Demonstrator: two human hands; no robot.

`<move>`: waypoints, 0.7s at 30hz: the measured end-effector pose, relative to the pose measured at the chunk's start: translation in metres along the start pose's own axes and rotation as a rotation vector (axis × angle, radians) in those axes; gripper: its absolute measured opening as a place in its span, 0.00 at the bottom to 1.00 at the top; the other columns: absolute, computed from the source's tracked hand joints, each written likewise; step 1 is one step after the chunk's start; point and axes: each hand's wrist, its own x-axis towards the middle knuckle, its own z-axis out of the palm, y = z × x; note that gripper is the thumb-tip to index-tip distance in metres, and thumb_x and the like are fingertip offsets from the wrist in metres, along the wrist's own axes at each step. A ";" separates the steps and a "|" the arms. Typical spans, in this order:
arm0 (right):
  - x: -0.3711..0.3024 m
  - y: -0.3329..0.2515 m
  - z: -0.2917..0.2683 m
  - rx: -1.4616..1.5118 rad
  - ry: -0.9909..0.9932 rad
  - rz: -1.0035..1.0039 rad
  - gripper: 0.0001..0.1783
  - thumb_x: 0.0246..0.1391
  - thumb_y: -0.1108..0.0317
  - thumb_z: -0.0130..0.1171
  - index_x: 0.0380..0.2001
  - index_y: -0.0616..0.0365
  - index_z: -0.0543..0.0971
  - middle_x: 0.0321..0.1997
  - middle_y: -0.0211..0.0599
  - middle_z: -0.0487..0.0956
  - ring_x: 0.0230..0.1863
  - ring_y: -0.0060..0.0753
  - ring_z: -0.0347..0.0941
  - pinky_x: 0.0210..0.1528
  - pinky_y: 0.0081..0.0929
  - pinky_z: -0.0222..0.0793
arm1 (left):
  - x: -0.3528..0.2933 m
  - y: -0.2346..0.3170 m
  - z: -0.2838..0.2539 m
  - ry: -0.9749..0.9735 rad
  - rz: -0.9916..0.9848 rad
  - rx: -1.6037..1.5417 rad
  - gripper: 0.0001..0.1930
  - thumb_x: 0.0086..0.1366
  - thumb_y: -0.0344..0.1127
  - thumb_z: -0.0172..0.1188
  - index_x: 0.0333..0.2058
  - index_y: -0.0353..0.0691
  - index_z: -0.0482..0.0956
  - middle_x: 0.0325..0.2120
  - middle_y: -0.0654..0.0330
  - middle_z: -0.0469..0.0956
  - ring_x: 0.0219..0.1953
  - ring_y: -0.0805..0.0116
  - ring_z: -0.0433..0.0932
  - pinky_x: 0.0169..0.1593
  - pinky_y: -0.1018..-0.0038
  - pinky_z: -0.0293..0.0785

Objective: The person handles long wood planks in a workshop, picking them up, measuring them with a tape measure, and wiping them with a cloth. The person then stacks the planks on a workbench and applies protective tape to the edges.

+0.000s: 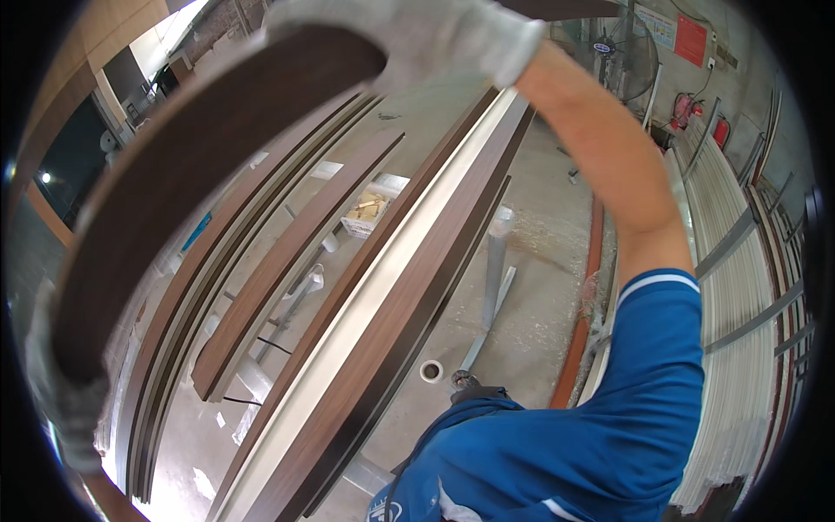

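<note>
A dark brown board [217, 165] is held up close in front of me, crossing from the lower left to the top; it looks bent through the fisheye. At its far upper end, my right hand [444, 39], in a pale grey work glove, is closed on it. Lower down at the left rim, my left hand [65, 391], gloved likewise, grips the other end. Both gloves are somewhat smeared and their fingers partly hidden. Beneath the raised board lie long wood-grain boards [404, 296] with a cream strip [383, 296] between them.
A shorter brown board [296, 270] and more long profiles [187, 339] rest to the left. Between the boards stands a small white box [367, 213] of offcuts. A tape roll [431, 371] is on the floor near my body. Pale panels [739, 348] line the right wall; a fan [622, 56] stands beyond.
</note>
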 end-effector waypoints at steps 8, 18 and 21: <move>-0.022 -0.041 0.100 0.399 -0.492 0.013 0.48 0.33 0.58 0.79 0.63 0.30 0.69 0.44 0.34 0.84 0.43 0.43 0.84 0.49 0.37 0.82 | -0.049 0.095 0.018 -0.425 -0.359 -0.499 0.49 0.27 0.31 0.67 0.60 0.36 0.71 0.40 0.43 0.80 0.44 0.39 0.80 0.49 0.56 0.75; -0.059 -0.053 0.166 0.692 -0.822 -0.029 0.54 0.25 0.67 0.74 0.64 0.34 0.70 0.36 0.40 0.84 0.41 0.50 0.81 0.47 0.44 0.77 | -0.034 0.165 0.033 -0.776 -0.408 -0.749 0.50 0.41 0.30 0.78 0.66 0.42 0.67 0.49 0.41 0.81 0.52 0.46 0.81 0.57 0.60 0.78; -0.077 -0.050 0.182 0.752 -0.929 -0.028 0.57 0.22 0.67 0.76 0.66 0.34 0.69 0.40 0.44 0.84 0.44 0.52 0.81 0.50 0.45 0.76 | -0.035 0.180 0.057 -0.839 -0.384 -0.783 0.51 0.38 0.34 0.79 0.65 0.36 0.67 0.54 0.40 0.78 0.58 0.45 0.77 0.62 0.58 0.73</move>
